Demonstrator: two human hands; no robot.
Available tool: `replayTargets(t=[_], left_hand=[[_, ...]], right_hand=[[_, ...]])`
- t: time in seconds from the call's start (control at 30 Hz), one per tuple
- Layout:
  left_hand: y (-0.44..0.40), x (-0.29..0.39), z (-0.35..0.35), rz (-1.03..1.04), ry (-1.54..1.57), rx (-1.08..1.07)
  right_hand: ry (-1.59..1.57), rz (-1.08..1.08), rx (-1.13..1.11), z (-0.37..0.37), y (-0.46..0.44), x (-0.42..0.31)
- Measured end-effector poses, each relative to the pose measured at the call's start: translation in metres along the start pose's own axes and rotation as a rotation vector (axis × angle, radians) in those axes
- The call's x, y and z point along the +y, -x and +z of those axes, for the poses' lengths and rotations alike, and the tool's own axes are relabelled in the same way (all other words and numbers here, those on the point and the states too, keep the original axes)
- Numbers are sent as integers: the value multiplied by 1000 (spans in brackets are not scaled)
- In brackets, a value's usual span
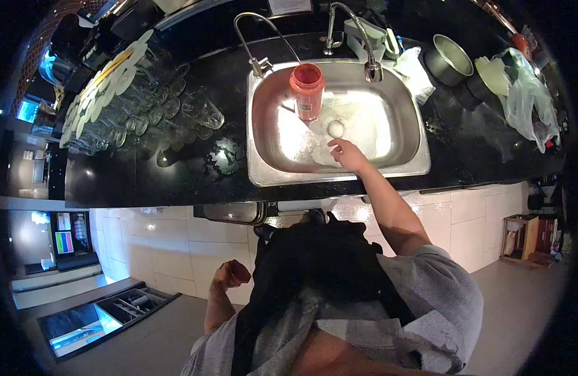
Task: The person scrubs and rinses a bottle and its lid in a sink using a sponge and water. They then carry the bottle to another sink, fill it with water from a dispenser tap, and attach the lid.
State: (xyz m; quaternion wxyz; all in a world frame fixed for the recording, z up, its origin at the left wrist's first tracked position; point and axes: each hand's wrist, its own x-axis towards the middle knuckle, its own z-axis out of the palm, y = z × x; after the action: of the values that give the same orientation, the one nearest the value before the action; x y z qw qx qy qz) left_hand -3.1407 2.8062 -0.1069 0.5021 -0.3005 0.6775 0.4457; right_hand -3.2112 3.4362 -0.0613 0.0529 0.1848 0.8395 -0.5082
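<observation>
Over the front part of the steel sink (260, 150), my right hand (348, 155) reaches in with its fingers loosely apart and nothing visible in them. Just beyond the fingertips is the round, pale drain (336, 129). A red plastic jar (308, 103) stands uncovered in the sink's back left part, beneath the thin tap (264, 62). Down at my side, away from the counter, my left hand (222, 276) is closed on a round red lid (240, 272).
Many upturned glasses (154, 113) crowd the counter's left side. A flexible-neck faucet (371, 69) hangs over the sink's back right. Right of the sink stand a metal pot (450, 61) and a clear plastic bag (532, 103). The dark counter edge (176, 202) runs in front of me.
</observation>
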Motion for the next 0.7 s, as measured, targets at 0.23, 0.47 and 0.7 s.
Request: replayTargets(t=[0.23,0.47,0.7], left_hand=[[-7,-21,-2,29,77,-79],[6,-20,-9,50,93,-29],[30,-8,21,38,84,61]], right_hand=[[31,12,-11,1,-2,0],[-80,30,-38,2,-4,4],[-63,16,-23,5,-8,12]])
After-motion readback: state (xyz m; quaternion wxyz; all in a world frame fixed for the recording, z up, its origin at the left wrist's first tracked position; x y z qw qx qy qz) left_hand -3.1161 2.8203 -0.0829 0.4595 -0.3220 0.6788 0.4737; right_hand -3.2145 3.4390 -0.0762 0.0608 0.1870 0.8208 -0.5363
